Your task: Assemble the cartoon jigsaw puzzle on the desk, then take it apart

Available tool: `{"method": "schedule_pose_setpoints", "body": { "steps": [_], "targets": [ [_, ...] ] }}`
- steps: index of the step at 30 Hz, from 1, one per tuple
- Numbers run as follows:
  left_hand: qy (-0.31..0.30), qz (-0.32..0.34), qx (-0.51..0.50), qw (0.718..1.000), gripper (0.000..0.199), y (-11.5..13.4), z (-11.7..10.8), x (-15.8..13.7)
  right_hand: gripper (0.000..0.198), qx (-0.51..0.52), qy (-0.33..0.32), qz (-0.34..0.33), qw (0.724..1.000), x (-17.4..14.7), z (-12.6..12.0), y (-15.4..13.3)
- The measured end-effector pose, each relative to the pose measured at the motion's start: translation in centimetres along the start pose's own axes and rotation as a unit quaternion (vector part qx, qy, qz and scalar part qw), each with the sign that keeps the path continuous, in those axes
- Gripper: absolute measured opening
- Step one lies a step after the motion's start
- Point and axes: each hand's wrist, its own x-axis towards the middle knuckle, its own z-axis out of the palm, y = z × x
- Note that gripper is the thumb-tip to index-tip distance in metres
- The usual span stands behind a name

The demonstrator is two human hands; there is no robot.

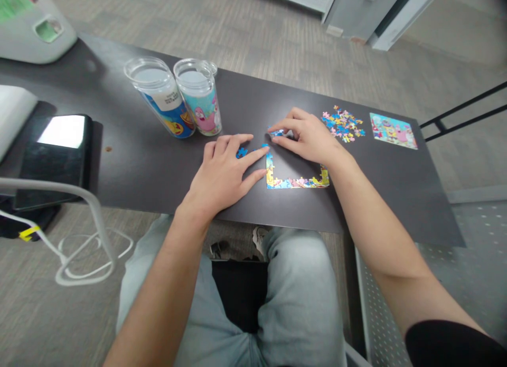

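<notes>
Blue-patterned jigsaw piece [277, 132] pinched on the far side

Right hand [304, 134], thumb and fingers closed on it, sits just beyond the multicoloured U-shaped jigsaw border [291, 184]! That border's long axis runs left to right, its gap facing far. Left hand [224, 169], apart, spreads palm-down on the left, fingertips just beside the border's left side.

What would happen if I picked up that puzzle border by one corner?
The puzzle border would probably sag or come apart, since it's small pieces joined in a narrow strip. It looks thin, so it's likely light. Pushed, it might slide rather than tip, because it lies flat on the table.
</notes>
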Motion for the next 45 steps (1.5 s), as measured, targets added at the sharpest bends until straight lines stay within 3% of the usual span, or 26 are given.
{"method": "schedule_pose_setpoints", "body": {
  "steps": [5,13,26,37,45],
  "targets": [
    [-0.011,0.028,0.001,1.0,0.045,0.0,-0.1,0.0,0.022,0.043,-0.028,-0.041,0.998,0.3,0.8,-0.3],
    [-0.01,0.045,0.008,0.999,0.043,-0.1,-0.1,-0.1,0.018,0.096,0.008,-0.096,0.991,0.7,2.1,1.7],
    [-0.004,0.055,-0.003,0.998,0.042,-0.3,0.0,-0.1,0.014,0.155,0.01,-0.054,0.986,0.8,1.8,1.6],
    [-0.004,0.058,0.0,0.998,0.044,-0.5,0.2,-0.1,0.022,0.252,-0.046,-0.028,0.966,0.6,1.6,1.0],
    [-0.008,0.058,-0.007,0.998,0.044,-0.5,0.0,-0.1,0.017,0.211,-0.045,-0.032,0.976,0.5,1.5,0.9]
  ]
}}
